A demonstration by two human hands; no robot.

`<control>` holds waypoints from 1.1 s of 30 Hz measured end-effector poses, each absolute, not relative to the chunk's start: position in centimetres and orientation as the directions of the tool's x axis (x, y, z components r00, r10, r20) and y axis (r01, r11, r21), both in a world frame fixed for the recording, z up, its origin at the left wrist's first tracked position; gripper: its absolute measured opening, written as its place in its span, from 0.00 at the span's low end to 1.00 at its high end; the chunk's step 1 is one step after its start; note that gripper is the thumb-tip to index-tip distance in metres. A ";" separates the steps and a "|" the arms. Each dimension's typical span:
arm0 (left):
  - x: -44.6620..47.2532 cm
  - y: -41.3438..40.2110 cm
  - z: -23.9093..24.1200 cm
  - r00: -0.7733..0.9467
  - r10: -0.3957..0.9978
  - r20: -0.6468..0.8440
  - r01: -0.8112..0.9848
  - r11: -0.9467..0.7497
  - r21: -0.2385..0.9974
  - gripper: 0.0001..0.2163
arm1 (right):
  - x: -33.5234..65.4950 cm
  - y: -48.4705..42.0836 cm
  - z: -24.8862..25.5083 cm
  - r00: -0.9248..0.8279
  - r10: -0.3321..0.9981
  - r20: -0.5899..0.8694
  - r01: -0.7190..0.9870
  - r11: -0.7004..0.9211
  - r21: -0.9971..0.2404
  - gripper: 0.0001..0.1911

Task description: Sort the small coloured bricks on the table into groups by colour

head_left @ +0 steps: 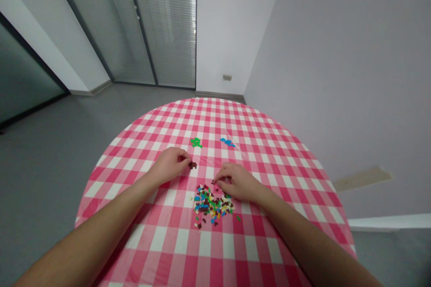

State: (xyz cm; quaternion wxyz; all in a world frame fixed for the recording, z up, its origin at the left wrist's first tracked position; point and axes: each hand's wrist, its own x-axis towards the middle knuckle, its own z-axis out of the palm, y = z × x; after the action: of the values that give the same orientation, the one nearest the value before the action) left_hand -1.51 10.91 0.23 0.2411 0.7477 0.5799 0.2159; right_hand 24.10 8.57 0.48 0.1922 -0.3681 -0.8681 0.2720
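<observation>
Small toy bricks in mixed colours lie in a loose pile [212, 204] on the near middle of the table. My right hand [240, 182] is over the far right edge of this pile, thumb and forefinger closed at a small dark brown brick [213, 182]. To the left, my left hand [171, 163] has its fingers curled and their tips together beside a small group of dark brown bricks [193, 165]. Whether a brick is between those left fingertips is hidden. Farther back are a group of green bricks [195, 142] and a group of blue bricks [228, 142].
A red-and-white checked cloth [215, 112] covers the round table. A grey wall [353, 76] runs close along the right side. Behind the table are a glass partition with blinds [168, 31] and a wall socket [227, 77]. Grey floor [40, 152] shows to the left.
</observation>
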 end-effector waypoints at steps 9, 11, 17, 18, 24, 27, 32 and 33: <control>-1.5 10.9 0.2 0.238 0.969 0.058 0.740 -0.220 0.636 0.10 | 23.4 8.5 0.5 -0.567 0.821 0.067 0.629 0.484 -0.608 0.09; -1.5 10.9 0.2 0.241 0.969 0.057 0.738 -0.221 0.637 0.10 | 23.4 8.5 0.5 -0.559 0.827 0.060 0.640 0.476 -0.603 0.09; -1.4 10.9 0.4 0.245 0.968 0.058 0.751 -0.227 0.620 0.11 | 23.3 8.4 0.6 -0.546 0.836 0.053 0.653 0.464 -0.599 0.08; -1.4 10.8 0.4 0.244 0.968 0.056 0.754 -0.226 0.617 0.11 | 23.3 8.4 0.6 -0.544 0.838 0.048 0.656 0.460 -0.598 0.08; -1.3 10.8 0.5 0.246 0.967 0.061 0.753 -0.231 0.616 0.11 | 23.1 8.1 0.8 -0.568 0.822 0.033 0.653 0.475 -0.590 0.07; -1.2 10.8 0.5 0.255 0.965 0.061 0.743 -0.236 0.627 0.11 | 23.1 8.1 0.7 -0.568 0.822 0.037 0.646 0.473 -0.600 0.07; -0.8 10.5 0.3 0.318 0.945 0.080 0.707 -0.292 0.644 0.09 | 23.0 8.1 0.5 -0.561 0.827 0.036 0.662 0.474 -0.581 0.08; -0.6 10.3 0.2 0.343 0.934 0.098 0.692 -0.321 0.646 0.09 | 22.9 8.1 0.5 -0.560 0.828 0.041 0.666 0.479 -0.571 0.08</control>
State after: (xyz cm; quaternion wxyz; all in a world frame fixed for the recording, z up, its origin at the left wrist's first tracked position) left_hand -0.58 10.33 0.23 0.2571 0.7780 0.5227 0.2356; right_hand 22.93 8.11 0.47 0.1579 -0.4419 -0.8453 0.2555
